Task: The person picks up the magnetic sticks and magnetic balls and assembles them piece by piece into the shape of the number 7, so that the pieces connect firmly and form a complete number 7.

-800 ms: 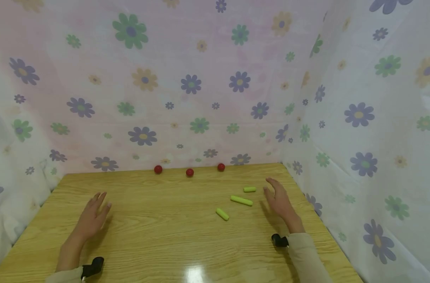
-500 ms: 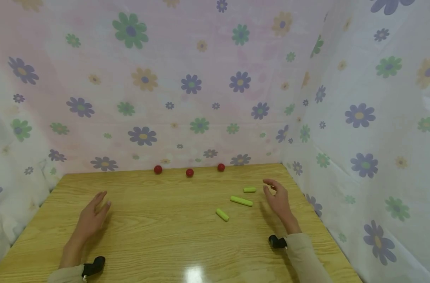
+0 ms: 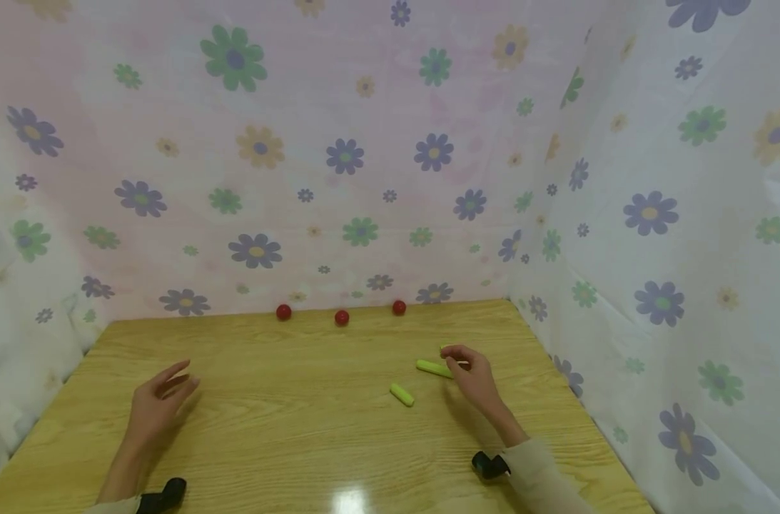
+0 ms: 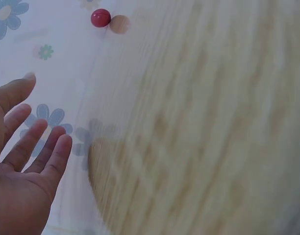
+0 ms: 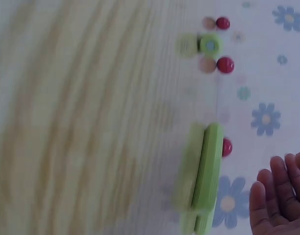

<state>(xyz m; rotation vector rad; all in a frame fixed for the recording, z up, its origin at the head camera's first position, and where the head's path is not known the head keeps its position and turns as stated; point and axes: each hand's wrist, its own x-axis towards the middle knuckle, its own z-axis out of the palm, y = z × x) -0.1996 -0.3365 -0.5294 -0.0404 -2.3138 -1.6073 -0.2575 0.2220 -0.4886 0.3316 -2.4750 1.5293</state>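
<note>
Three lime-green, stick-like pieces lie on the right half of the wooden table (image 3: 267,428). My right hand (image 3: 476,382) hovers above the longest stick (image 3: 433,368), covering its right end in the head view. A shorter stick (image 3: 402,395) lies nearer me, to the left; another short stick (image 3: 444,348), farther back, is mostly hidden by my fingers. In the right wrist view the fingers are loosely bent with nothing between them, to the right of the long stick (image 5: 209,169). My left hand (image 3: 153,410) hovers over the table's left side, fingers relaxed and holding nothing.
Along the table's back edge sit three red balls: a left one (image 3: 283,312), a middle one (image 3: 342,318) and a right one (image 3: 399,308). A flower-printed curtain (image 3: 390,235) stands right behind them and runs along both sides of the table.
My right hand has moved left and toward me, from beside the sticks to over the longest one. My left hand has shifted slightly; the sticks and balls stay in place.
</note>
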